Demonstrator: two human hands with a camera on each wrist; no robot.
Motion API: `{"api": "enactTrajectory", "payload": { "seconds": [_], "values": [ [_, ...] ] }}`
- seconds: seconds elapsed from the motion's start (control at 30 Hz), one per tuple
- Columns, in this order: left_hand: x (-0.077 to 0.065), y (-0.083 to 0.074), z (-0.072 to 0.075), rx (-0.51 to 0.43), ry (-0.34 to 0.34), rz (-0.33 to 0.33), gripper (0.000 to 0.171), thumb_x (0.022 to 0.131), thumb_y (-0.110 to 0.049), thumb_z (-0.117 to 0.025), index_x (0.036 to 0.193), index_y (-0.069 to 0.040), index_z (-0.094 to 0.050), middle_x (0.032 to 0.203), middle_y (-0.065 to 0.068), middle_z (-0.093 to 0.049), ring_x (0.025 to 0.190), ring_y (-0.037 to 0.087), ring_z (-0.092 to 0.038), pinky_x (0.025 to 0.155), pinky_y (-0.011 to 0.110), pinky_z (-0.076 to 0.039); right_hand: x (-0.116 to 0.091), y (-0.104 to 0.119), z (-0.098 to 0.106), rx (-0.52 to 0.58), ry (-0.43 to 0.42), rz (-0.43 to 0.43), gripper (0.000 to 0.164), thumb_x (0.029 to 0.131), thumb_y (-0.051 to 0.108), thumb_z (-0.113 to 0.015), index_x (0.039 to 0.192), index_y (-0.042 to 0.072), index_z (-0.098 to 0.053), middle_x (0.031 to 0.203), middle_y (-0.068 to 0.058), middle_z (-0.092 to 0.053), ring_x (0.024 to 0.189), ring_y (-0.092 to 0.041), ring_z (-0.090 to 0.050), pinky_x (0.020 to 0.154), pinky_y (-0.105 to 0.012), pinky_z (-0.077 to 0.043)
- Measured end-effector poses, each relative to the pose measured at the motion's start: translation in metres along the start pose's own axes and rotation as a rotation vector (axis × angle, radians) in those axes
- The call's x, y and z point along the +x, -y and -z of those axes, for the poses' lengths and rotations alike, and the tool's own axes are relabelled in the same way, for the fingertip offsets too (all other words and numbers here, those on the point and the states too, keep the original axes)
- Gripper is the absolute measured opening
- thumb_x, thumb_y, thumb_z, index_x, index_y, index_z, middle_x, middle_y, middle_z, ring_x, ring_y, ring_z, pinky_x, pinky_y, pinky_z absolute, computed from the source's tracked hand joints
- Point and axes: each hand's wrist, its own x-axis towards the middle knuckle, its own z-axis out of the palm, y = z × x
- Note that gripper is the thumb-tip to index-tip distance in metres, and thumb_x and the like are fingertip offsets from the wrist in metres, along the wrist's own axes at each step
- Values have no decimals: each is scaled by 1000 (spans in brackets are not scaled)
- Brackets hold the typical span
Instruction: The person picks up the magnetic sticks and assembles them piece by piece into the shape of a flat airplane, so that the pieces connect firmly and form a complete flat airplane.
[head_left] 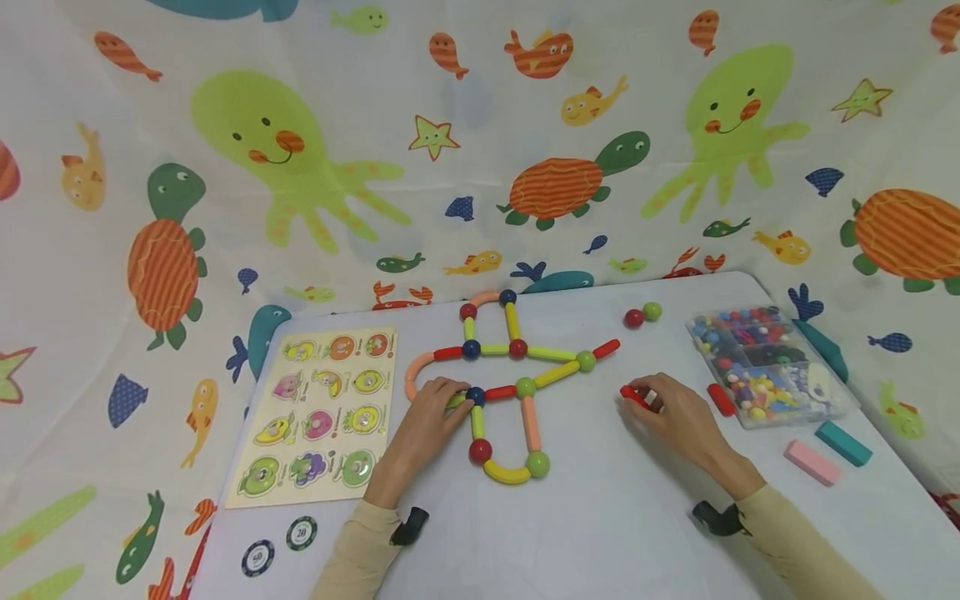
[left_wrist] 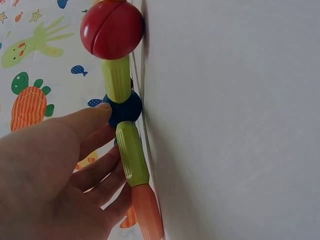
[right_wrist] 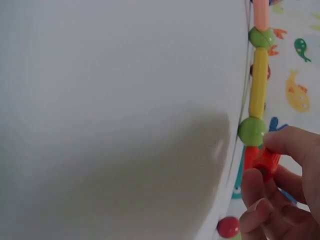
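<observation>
A flat figure of coloured rods and balls lies mid-table, with a yellow rod [head_left: 558, 373] and a lime-green ball [head_left: 586, 361] on its right side. My left hand [head_left: 427, 417] pinches its blue ball [left_wrist: 125, 107] between thumb and fingers; a red ball [left_wrist: 112, 30] and a lime-green rod [left_wrist: 132, 152] adjoin it. Off to the figure's right, my right hand [head_left: 678, 417] holds a short red rod [right_wrist: 267, 161] by thumb and fingertips. Another red rod [head_left: 607, 349] sticks out from the figure's right tip.
On the left lies a fruit puzzle board [head_left: 394, 367], with two poker chips [head_left: 302, 533] below it. A divided clear box [head_left: 836, 408] of small beads stands at right, near a loose red rod [head_left: 721, 400], a pink block [head_left: 813, 462] and a teal block [head_left: 843, 443]. Two loose balls [head_left: 634, 318] sit at the back.
</observation>
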Motion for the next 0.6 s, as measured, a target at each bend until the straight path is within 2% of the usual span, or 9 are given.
{"api": "enactTrajectory", "payload": {
  "seconds": [0.13,0.27,0.6],
  "values": [
    [0,0,0,-4,6,8,33,99,-32,-68,127,-16,-68,123,0,-64,116,18,-57,103,37,-51,24,2,-8,5,35,-31,35,87,24,-81,116,8,-71,97,-4,-69,75,-14,-60,64,-26,-50],
    [0,-1,0,-7,13,11,31,99,-32,-67,126,-16,-68,123,0,-64,115,18,-57,103,37,-51,39,3,-15,0,66,-74,38,88,26,-80,120,6,-70,99,-7,-68,80,-19,-61,68,-30,-53],
    [0,1,2,-9,16,11,31,99,-30,-68,126,-15,-69,121,1,-64,115,19,-57,104,38,-50,55,4,-27,-23,81,-85,39,88,25,-80,118,3,-70,99,-11,-67,82,-24,-62,72,-38,-56]
  ]
}}
